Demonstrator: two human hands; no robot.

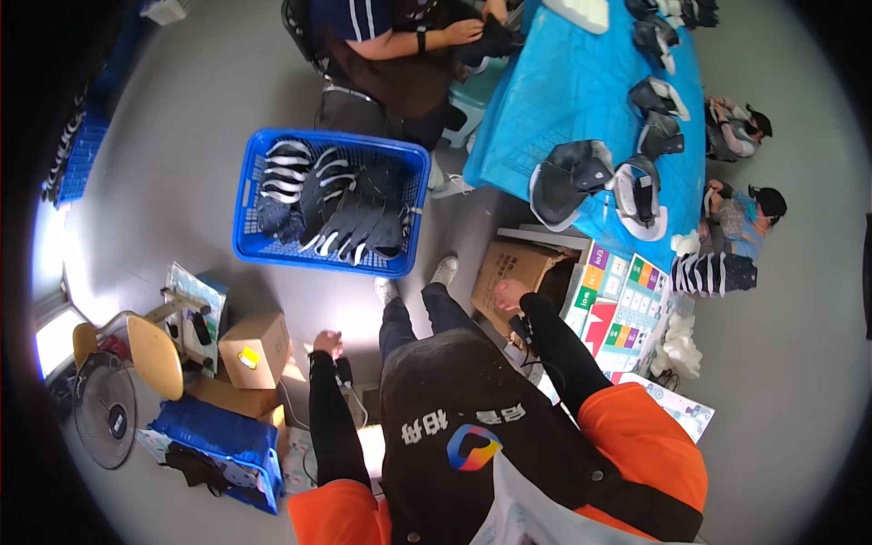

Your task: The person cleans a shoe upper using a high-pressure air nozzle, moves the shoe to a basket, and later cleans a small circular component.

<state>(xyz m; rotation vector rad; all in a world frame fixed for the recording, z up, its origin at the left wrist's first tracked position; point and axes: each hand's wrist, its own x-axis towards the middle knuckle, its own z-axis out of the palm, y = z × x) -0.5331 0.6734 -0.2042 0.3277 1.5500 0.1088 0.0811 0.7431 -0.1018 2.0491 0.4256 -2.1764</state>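
Observation:
My left hand (329, 343) hangs beside my left leg with nothing visible in it; its fingers are loosely bent and a little apart. Near it stands a closed cardboard box (253, 350) with a yellow label. My right hand (510, 293) is held in front of an open brown carton (514, 272), fingers loosely apart and holding nothing I can see. Ahead of my feet a blue plastic basket (331, 264) holds several dark shoe pieces (371, 216) with white edges. More black-and-white shoe pieces (569, 182) lie on the blue-covered table (518, 118).
A seated person (400, 45) handles a dark shoe piece beyond the basket. Two more people (752, 213) are beyond the table at right. Printed boards (627, 291) lie near my right arm. At left are a fan (105, 411), a wooden-backed chair (154, 356) and a blue bin (218, 431).

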